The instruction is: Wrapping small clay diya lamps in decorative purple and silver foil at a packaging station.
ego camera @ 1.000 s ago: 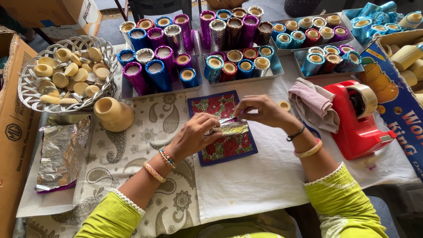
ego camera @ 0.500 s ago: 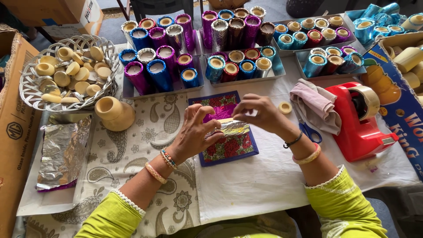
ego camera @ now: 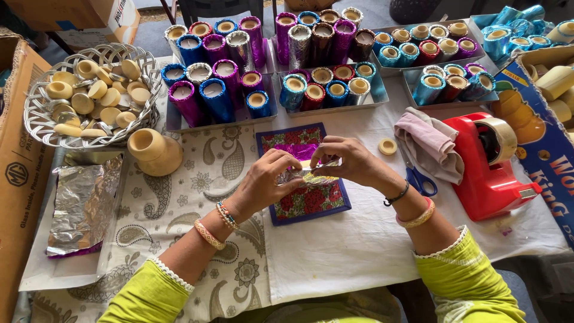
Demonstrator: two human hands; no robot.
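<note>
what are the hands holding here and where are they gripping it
Both the left hand and right hand pinch a small silver foil piece by its opposite ends, above the floral tile.

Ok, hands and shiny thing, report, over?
Left hand and right hand pinch small silver foil-wrapped piece together. It hangs over floral blue-rimmed mat. Nothing in the way.

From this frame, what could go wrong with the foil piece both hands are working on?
1. The silver foil piece is pinched between the left hand and the right hand; thin foil may tear or crease if pulled unevenly.
2. The scissors lie just beside the right wrist, partly under the pink cloth; a sideways move might catch them.
3. The small cream ring sits loose close by and might get knocked away.
</note>
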